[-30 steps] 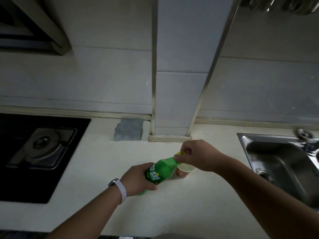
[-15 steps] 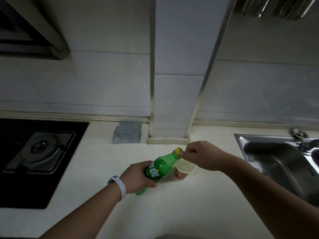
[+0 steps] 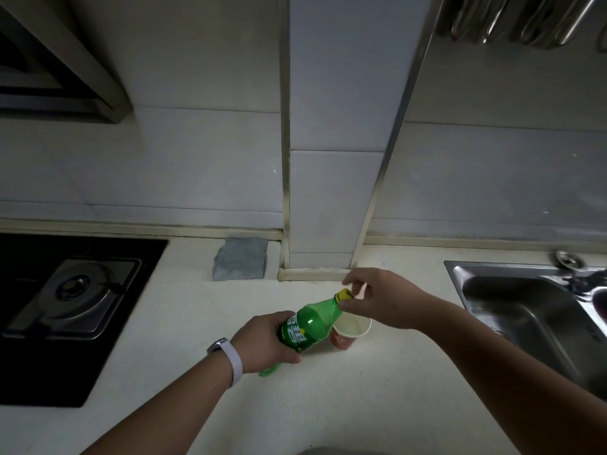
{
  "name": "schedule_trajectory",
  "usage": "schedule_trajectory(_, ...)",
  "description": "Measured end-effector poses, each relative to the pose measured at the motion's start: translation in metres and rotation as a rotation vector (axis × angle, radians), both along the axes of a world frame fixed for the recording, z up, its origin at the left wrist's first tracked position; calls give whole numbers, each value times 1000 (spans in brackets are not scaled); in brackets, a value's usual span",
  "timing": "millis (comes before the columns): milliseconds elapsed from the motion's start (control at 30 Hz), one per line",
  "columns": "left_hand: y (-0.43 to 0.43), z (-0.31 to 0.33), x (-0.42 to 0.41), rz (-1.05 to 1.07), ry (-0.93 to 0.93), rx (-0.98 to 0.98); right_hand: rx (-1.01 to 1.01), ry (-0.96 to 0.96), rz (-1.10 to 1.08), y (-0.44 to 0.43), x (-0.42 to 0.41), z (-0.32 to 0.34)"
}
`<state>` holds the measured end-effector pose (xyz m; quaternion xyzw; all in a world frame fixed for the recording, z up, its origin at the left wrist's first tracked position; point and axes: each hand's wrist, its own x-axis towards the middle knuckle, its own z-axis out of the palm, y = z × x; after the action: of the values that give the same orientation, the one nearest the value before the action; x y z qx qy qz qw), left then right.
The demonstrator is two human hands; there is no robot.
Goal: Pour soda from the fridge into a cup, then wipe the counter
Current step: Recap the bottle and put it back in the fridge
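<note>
Soda bottle (image 3: 308, 327), green, white Chinese lettering

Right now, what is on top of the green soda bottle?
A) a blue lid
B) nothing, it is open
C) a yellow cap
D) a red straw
C: a yellow cap sits on the neck of the green soda bottle that the left hand holds.

Dim, flat indoor light — soft shadows, faint glare on the sink (image 3: 492, 272), wide-angle bending at edges.
</note>
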<state>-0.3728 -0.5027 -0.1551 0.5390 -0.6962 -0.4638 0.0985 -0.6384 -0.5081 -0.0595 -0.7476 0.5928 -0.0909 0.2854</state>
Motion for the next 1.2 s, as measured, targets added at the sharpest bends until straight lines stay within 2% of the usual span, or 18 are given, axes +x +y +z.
schedule_trajectory(67, 1, -1, -1, 4, -7, 1, 17, -44, 49, 0, -3, 3)
schedule_trajectory(167, 3, -2, -4, 1, -15, 5, -31, -7, 102, 3, -2, 1)
schedule_trajectory(500, 3, -6, -16, 0, 46, 4, -2, 191, -13, 5, 5, -9)
schedule_trajectory(800, 4, -2, -22, 9, 4, -116, -50, 321, -80, -5, 6, -15)
schedule_trajectory(867, 2, -2, -20, -17, -2, -112, -30, 273, -110, -2, 4, -18)
schedule_trajectory(1000, -2, 2, -17, -46, 20, -73, -33, -38, -55, 3, -6, -15)
schedule_trajectory(1067, -2, 4, -15, -29, 46, -59, -65, -64, 18, 4, -7, -10)
schedule_trajectory(1200, -1, 7, -12, -24, 74, -66, -94, 32, 26, 6, 1, -4)
